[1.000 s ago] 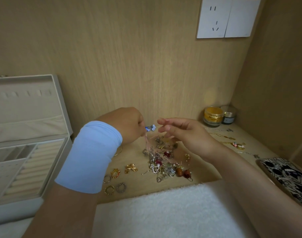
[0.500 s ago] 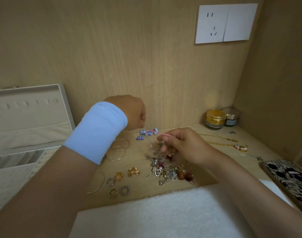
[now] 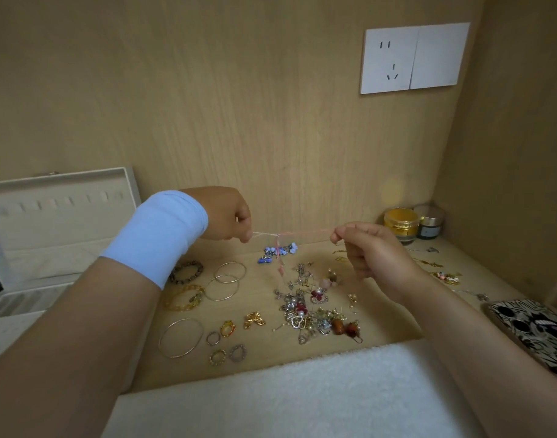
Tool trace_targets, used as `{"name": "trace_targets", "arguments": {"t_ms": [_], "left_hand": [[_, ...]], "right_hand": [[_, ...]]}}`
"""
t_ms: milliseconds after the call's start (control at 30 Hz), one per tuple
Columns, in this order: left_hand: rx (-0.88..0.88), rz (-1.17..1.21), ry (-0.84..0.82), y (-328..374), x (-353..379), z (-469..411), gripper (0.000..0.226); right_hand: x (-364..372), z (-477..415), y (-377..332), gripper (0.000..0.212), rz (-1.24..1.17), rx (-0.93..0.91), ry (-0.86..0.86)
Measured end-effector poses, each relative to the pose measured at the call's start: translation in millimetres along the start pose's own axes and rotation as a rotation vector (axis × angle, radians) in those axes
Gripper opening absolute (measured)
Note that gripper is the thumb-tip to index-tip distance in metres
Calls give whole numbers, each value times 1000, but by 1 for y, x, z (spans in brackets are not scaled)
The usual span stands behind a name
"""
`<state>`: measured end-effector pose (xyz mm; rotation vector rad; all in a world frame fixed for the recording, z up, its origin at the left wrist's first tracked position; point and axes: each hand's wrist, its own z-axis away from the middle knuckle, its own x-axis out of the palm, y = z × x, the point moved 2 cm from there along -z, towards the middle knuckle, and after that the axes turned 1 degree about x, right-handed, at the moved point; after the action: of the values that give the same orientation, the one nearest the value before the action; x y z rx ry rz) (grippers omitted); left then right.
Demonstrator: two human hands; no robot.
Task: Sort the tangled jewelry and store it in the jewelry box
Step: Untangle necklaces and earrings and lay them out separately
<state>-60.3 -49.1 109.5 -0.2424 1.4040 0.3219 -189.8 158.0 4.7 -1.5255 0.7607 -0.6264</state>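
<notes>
Jewelry thread (image 3: 302, 232) faint between left hand (image 3: 226, 216), right hand (image 3: 369, 251)

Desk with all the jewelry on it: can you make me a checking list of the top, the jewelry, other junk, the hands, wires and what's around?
Surface: wooden desk, white towel along the front edge.
Job's things: pink thread stretched between both hands, blue beads just below it; tangled pile, hoops and rings on the desk; jewelry box open at the left.
Clutter: two jars in the back corner, phone at the right.
Hands: left hand and right hand each pinch a thread end.
Cables: nothing seen.
Surroundings: wooden walls, wall socket.
</notes>
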Motion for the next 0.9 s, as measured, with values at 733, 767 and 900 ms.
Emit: {"name": "trace_targets", "arguments": {"t_ms": [733,767,900], "left_hand": [[190,613,266,16,21,2,29],[175,652,276,14,26,2,29],[150,793,307,8,42,-1,25]], "right_hand": [[48,-6,-18,13,349,-204,-224],[46,-9,-21,16,364,-204,-224],[44,-15,-33,17,450,-175,-270]]}}
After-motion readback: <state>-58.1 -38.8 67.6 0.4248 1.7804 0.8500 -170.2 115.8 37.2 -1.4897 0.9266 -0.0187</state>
